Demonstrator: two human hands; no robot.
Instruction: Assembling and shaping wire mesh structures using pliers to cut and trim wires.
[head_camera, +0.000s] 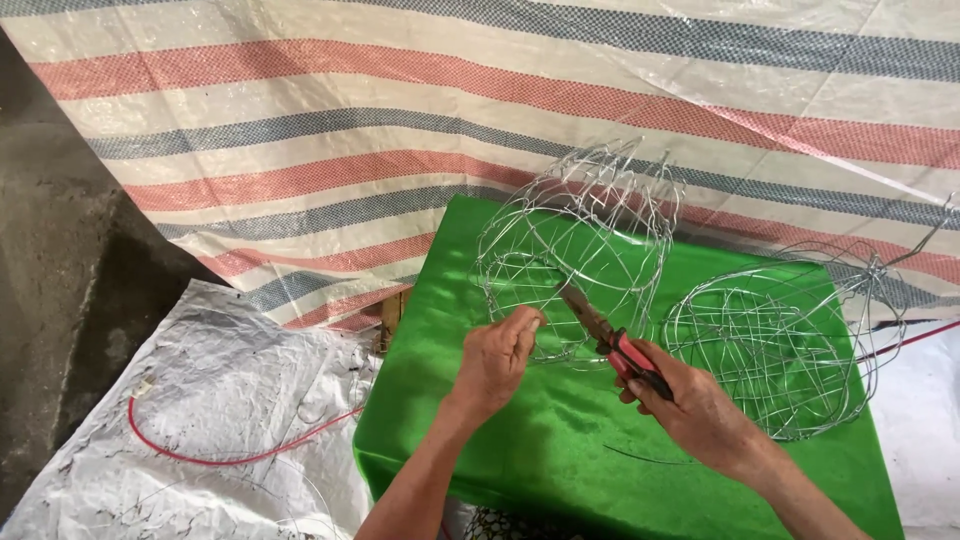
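Observation:
A silver wire frame (590, 225), shaped like an open cage, stands on a table draped in shiny green cloth (520, 440). My left hand (500, 355) pinches a wire at the frame's lower front edge. My right hand (690, 405) grips red-handled pliers (615, 345), whose jaws reach into the frame's lower part next to my left fingers. A second, rounder wire frame (785, 340) lies on the cloth to the right, just beyond my right hand.
A striped red, blue and white tarpaulin (400, 120) hangs behind the table. White plastic sheeting (200, 400) covers the ground at left, with a red cord (200, 455) looping over it. A loose bit of wire (640, 457) lies on the cloth. Bare concrete shows at far left.

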